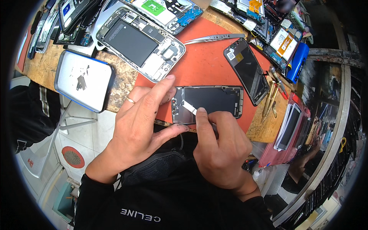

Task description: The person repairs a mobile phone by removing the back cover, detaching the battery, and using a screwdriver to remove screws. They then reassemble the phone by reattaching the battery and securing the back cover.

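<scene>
A black phone screen assembly (220,100) lies back side up on the orange-red mat in front of me. My left hand (140,113) spans its left end with fingers apart, the thumb along the near edge and fingertips by the far left corner. A ring sits on one finger, and the index finger reaches toward the opened phone beyond. Pinched in my right hand (220,143) is a thin flat silvery strip (189,107), slanting across the assembly's left part. My palm hides its other end, so I cannot tell what kind of tool it is.
Beyond lies an opened phone body (140,42) with a dark battery. Tweezers (216,38) and another phone screen (247,71) are farther right, near brass-coloured screwdrivers (269,97). A white blue-rimmed tray (84,96) holds dark scraps at left. Stacked phone parts (283,42) fill the back right.
</scene>
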A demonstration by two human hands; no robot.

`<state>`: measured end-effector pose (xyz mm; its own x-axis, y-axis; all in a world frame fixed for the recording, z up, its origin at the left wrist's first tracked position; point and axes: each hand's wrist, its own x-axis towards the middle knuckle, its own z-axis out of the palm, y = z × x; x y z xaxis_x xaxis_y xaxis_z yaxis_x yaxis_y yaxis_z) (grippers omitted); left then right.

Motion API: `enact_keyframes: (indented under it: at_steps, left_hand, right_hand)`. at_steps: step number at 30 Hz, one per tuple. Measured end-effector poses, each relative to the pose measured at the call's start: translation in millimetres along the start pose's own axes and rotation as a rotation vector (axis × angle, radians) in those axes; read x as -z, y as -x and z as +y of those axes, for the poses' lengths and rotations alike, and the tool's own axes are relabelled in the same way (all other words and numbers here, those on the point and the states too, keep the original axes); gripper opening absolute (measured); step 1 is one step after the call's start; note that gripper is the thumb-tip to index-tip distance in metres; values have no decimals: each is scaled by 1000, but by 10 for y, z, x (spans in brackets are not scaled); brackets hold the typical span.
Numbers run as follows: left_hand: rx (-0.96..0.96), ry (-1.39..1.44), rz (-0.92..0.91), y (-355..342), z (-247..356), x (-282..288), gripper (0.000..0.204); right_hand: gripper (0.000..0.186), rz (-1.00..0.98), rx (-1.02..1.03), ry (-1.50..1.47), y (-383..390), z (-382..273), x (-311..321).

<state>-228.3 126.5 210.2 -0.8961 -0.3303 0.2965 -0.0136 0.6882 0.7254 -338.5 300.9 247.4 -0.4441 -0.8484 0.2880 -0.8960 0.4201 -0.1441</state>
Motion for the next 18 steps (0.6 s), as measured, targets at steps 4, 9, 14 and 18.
enact_keyframes:
  at_steps: [4,9,14,18]
  left_hand:
    - [-5,-1,2,-2,-10,-9,111]
    - [-2,-1,1,-3,-9,-3,111]
    - [3,22,2,-1,-21,-3,111]
    - [5,25,-3,9,-10,8,112]
  right_hand:
    - [19,-7,-6,-4,2,0,-5]
    - [19,8,1,3,-4,9,-32]
    - [20,-28,-20,7,-52,1,-9]
    - [23,-12,8,0,-50,33,-13]
